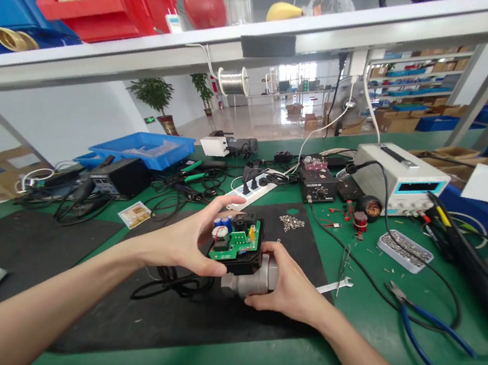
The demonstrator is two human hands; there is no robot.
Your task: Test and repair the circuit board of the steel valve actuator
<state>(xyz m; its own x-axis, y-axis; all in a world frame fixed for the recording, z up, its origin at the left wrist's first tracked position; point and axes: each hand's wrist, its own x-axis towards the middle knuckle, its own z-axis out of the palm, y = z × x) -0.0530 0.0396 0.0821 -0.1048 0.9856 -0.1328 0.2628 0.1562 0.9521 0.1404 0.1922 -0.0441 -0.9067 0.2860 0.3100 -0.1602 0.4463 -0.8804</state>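
Observation:
Between my two hands is a green circuit board (240,244) with blue capacitors and a yellow part, seated in a black housing (248,265). A grey metal body (249,282) lies under the housing. My left hand (196,237) grips the board and housing from the left, thumb at the near edge and fingers behind. My right hand (287,284) is wrapped round the right end of the metal body. A black cable (173,286) lies in loops beside them on the dark mat (179,335). The undersides of my fingers are partly hidden.
Small metal nuts (292,224) lie on the mat. To the right are a wrench (335,285), blue-handled pliers (417,323), a tray of small parts (404,252) and a bench power supply (399,181). A power strip (254,189) stands behind. A shelf edge (268,45) crosses overhead.

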